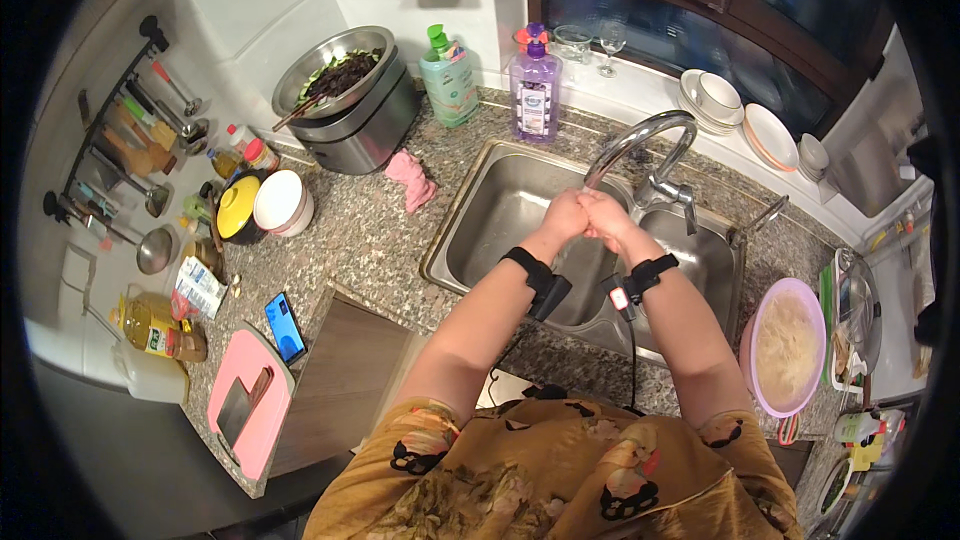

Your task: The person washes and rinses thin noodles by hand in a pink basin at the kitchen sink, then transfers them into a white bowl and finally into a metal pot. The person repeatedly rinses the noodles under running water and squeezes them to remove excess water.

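Note:
My left hand (pixel 566 216) and my right hand (pixel 607 219) are pressed together over a double-bowl stainless steel sink (pixel 480 229). They meet just below the spout of the chrome faucet (pixel 651 125). Fingers overlap at the point of contact, so whether anything lies between the palms is hidden. Each wrist wears a black strap with a small device. Behind the larger bowl stands a purple pump bottle (pixel 535 94). A green pump bottle (pixel 448 82) is farther left, and a crumpled pink cloth (pixel 411 180) lies beside the sink.
Left are a steel bowl of dark and green food (pixel 330 79) atop a metal appliance, a phone (pixel 285 326), and a cleaver (pixel 241 409) on a pink cutting board (pixel 274 427). A pink basin (pixel 816 315) holds pale strands at right. Dishes (pixel 709 101) and a wine glass (pixel 611 41) line the windowsill.

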`<state>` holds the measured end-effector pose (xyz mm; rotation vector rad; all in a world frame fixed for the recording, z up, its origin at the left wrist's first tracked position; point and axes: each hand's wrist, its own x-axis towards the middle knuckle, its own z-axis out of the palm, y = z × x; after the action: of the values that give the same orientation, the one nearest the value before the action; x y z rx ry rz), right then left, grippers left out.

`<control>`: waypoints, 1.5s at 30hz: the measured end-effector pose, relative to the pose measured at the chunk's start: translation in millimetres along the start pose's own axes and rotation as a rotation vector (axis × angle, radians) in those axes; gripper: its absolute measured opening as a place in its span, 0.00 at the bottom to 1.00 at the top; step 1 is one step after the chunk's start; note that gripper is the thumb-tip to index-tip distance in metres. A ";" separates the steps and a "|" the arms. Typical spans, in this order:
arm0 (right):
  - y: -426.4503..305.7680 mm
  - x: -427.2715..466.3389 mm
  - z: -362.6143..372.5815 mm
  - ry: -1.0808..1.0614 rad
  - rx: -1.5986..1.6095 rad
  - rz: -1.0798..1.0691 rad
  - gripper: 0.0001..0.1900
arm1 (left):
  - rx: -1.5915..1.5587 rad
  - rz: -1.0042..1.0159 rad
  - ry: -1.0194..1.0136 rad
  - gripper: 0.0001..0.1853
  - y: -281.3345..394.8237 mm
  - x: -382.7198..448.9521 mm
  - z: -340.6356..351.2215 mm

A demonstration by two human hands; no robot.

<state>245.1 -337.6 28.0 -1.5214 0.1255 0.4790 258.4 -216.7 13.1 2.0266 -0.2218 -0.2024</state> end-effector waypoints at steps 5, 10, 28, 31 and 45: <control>-8.0 0.6 -6.4 0.021 -0.124 0.106 0.17 | 0.205 -0.016 0.031 0.18 6.7 -8.2 -3.7; -16.4 -5.3 19.3 -0.015 0.032 0.143 0.17 | 0.353 -0.093 0.207 0.18 12.1 -12.7 -16.6; -8.2 6.7 23.0 0.103 0.436 -0.022 0.15 | -0.106 -0.116 0.312 0.17 -0.5 5.3 7.2; -6.2 -5.5 26.7 0.130 0.374 -0.053 0.16 | -0.019 -0.088 0.266 0.18 4.7 1.7 3.9; -8.1 1.9 4.2 0.120 0.182 -0.077 0.12 | -1.050 -0.457 -0.141 0.10 -5.7 0.2 -14.6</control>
<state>248.9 -333.0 35.1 -1.3710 0.1977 0.3065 262.4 -201.6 14.5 0.9864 0.2379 -0.6050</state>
